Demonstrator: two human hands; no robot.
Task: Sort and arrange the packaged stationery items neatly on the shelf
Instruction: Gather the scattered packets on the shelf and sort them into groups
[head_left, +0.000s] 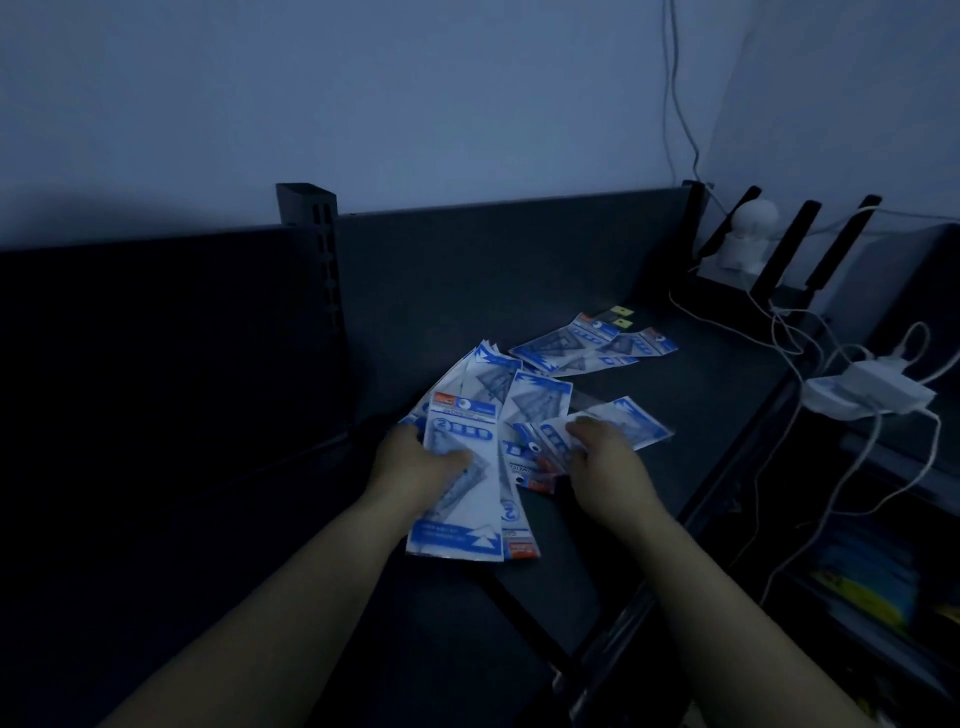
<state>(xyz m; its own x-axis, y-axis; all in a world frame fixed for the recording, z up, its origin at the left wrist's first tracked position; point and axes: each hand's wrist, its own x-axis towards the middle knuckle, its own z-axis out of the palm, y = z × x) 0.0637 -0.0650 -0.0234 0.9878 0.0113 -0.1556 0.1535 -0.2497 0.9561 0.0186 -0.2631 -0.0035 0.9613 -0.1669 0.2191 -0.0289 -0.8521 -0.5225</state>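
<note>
Blue-and-white plastic packets fill the near middle of the dark shelf. The left grip pinches a fanned bundle, thumb laid across the face of the front packet and fingers hidden behind. The bundle's long axis runs near to far, its bottom edges toward the person and its tops splaying away to the right. Just right of it, the right grip sits with bent fingers on a few loose packets lying flat and crooked on the shelf, touching the fan's right edge. The dim light does not show whether it pinches one or only presses down. These loose packets lie directly under and just beyond the right grip, their long sides slanting from near left to far right, so the right hand is plainly the nearer one to lift them. By my reading, the coming move turns on swinging each packet's long axis round to match the bundle before sliding it in. Farther off, toward the far right of the shelf, a second group of packets lies overlapped in a rough row, well apart from both hands and not yet gathered. Behind it rises the dark back panel with a slotted upright post. Past the shelf's right end are a white charger block, trailing white cables and a small white round-headed device.
</note>
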